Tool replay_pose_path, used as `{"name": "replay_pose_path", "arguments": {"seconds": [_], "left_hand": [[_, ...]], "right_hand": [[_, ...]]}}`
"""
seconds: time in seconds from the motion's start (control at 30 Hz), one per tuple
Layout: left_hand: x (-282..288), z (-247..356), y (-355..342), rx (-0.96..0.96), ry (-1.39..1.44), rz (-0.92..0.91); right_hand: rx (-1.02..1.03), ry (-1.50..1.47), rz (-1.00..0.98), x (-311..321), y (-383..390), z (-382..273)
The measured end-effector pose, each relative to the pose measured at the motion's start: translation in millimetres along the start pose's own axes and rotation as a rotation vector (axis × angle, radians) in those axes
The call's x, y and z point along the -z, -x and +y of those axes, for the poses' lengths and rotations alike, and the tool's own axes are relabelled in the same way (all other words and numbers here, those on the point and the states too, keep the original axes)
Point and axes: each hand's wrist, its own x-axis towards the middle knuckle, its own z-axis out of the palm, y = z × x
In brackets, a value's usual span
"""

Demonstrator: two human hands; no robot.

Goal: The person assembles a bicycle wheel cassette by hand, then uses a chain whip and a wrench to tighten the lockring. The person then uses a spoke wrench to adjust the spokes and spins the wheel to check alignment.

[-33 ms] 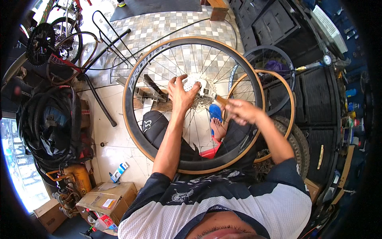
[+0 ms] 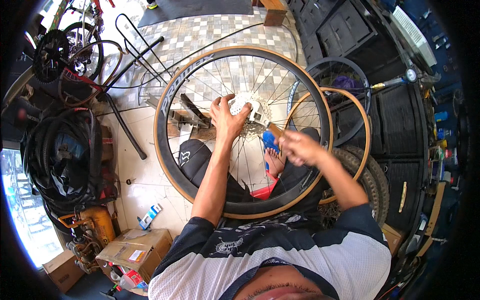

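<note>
In the head view, the bicycle wheel (image 2: 164, 140) lies across your lap, cassette (image 2: 266, 108) facing up. Your right hand (image 2: 302, 148) is clamped on the brown handle of the wrench (image 2: 257, 114), whose head sits over the cassette. Your left hand (image 2: 229, 117), apart from the right, rests thumb and fingers at the cassette; its grip cannot be determined.

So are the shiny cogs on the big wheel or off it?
On: the cogs sit at the middle of the wheel, with the left hand reaching over them. Whether they're tight, I cannot tell.
</note>
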Motion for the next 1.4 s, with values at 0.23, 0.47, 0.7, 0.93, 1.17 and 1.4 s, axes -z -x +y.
{"name": "replay_pose_path", "arguments": {"seconds": [0.23,0.47,0.7,0.93,1.17,1.4], "left_hand": [[-7.4,2.0,6.3,-0.046,0.006,0.01],[-3.2,6.3,-6.8,-0.02,0.006,-0.01],[-6.4,3.9,-6.8,-0.027,0.037,-0.026],[-4.3,1.4,-2.5,-0.048,0.027,-0.004],[-3.5,5.8,-7.1,-0.016,0.007,-0.035],[-6.2,7.7,-7.8,-0.025,0.032,-0.059]], "right_hand": [[0.401,-0.602,0.08,-175.1,-37.2,68.3],[0.049,0.117,-0.07,8.3,-16.5,7.8],[0.022,0.234,-0.193,67.4,-27.2,-34.9],[0.183,-0.582,0.176,-144.4,-26.5,56.1],[0.227,-0.348,-0.026,-107.3,-31.0,53.1],[0.029,0.226,-0.038,74.3,-24.6,-42.5]]}}
